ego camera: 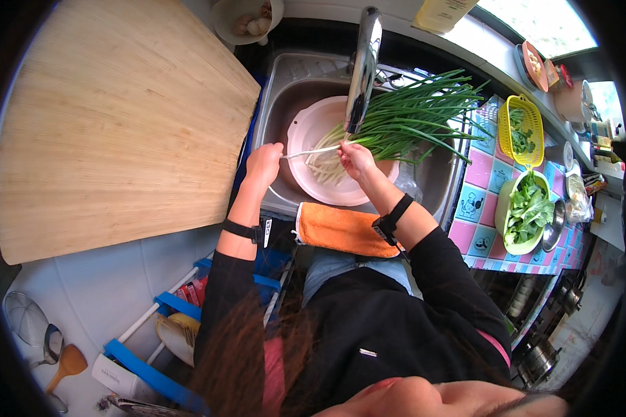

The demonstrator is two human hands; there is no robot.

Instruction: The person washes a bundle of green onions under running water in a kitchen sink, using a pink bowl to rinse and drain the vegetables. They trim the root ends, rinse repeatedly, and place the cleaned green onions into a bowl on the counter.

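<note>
My left hand (264, 162) pinches the white root end of a scallion stalk (311, 152) at the left side of the sink. Farther along the same stalk, the fingers of my right hand (357, 160) grip it, so the pale part stretches between both hands. Below it, a pink plastic basin (298, 174) sits in the stainless steel sink (276, 104). A large bunch of scallions (412, 114) lies in the basin with white ends to the left. Its green leaves reach right, past the sink's rim. The chrome faucet (364, 73) hangs over the basin and covers part of the bunch.
A large wooden board (130, 130) stands left of the sink. An orange towel (334, 229) lies along the front edge. On the checked cloth (469, 229) at right are a yellow basket (537, 133) and a green container (506, 208) of leafy greens. A clear plastic bag (409, 182) lies in the sink.
</note>
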